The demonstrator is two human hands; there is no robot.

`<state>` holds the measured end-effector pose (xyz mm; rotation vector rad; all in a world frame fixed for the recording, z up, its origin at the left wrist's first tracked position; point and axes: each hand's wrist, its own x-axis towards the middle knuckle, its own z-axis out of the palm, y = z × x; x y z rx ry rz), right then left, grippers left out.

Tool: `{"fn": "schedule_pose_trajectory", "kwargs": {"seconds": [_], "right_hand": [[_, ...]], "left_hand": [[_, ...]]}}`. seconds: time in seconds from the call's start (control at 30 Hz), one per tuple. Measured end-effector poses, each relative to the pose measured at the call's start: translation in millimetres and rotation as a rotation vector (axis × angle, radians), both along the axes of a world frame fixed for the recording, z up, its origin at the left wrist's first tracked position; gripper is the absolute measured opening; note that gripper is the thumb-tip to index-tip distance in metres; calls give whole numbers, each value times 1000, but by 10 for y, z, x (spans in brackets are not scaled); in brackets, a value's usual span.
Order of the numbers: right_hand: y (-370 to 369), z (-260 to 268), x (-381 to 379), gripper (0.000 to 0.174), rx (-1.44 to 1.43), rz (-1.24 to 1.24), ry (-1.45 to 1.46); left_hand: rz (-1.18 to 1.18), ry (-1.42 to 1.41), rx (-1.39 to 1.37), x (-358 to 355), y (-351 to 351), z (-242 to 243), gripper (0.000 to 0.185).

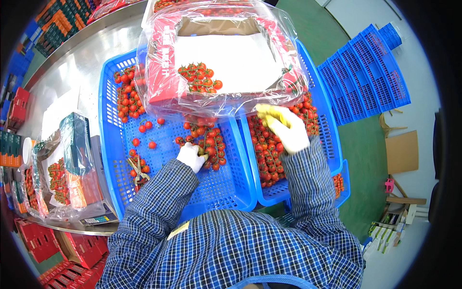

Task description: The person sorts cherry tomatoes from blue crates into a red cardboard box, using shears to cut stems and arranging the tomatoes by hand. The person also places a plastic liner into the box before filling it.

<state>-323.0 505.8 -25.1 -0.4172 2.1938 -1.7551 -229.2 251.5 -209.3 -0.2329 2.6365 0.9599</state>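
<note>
My left hand (192,156), in a white glove with yellowish fingertips, is closed at the stem of a vine of cherry tomatoes (213,146) in the left blue plastic basket (177,188). My right hand (285,126), gloved in white and yellow, is raised over the right blue basket (276,198) and its tomato vines (265,159). Its fingers are parted and nothing shows between them. Just beyond both hands, a red cardboard box (164,65) lined with clear plastic film rests across the baskets, with one cluster of tomatoes (198,77) at its left inside.
Small pruning shears (138,170) lie over loose tomatoes in the left basket. A metal table (85,50) on the left holds another film-wrapped box of tomatoes (57,177). Stacked blue crates (364,76) stand on the green floor at right, near a cardboard sheet (402,151).
</note>
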Motion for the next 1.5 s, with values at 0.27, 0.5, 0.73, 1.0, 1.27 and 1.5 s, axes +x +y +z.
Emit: {"fn": "schedule_pose_trajectory", "kwargs": {"seconds": [0.27,0.5,0.73,1.0,1.27,1.5], "right_hand": [[39,-384,606,26,-51,-145,-70],[-1209,-1058,670,18,1053,221,197],[-1330,-1624,412,27,1239,222,-21],[-1875,-1847,897,63,1122,-46,-149],[-1850,-2329,745,55,991,-84,-244],[-2206,-1657,957,76,-549,431,-757]], "left_hand": [[335,-249,1002,854,-565,760,47],[493,-56,1582,1596,-1055,1294,84],[388,-145,1618,2030,-1775,1504,87],[334,-260,1738,2355,-2442,1756,79],[410,-230,1776,2528,-2531,1706,69],[474,-48,1623,2604,-2402,1636,76]]}}
